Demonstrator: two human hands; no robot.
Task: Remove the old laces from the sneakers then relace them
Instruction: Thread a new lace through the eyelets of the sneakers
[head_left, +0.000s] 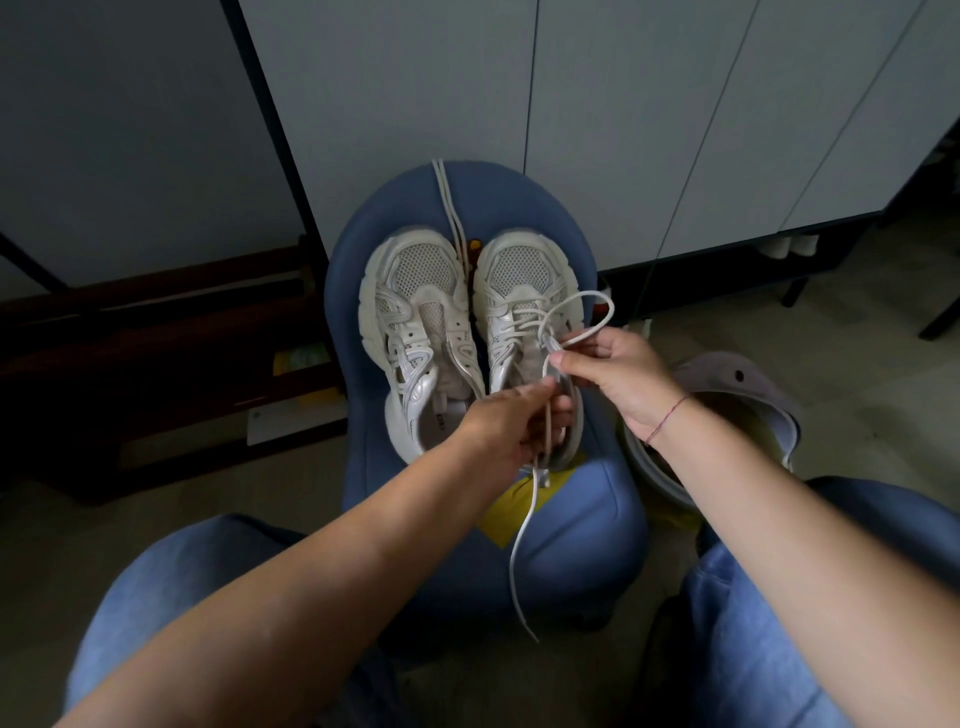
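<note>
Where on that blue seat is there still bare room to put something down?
Bare: the blue seat at its near end, between yellow sheet and knees, crossed only by the lace; also its far rim beside the loose lace. Crowded: the middle, under left sneaker, right sneaker, left hand and right hand.

Dim, cool, even light is filling the room, leaving the pale cabinet doors (623, 104) grey and the low left side sinking toward black. The white sneakers (410, 291) are standing out without glare. Wide-angle distortion is bending straight lines near the edges.
</note>
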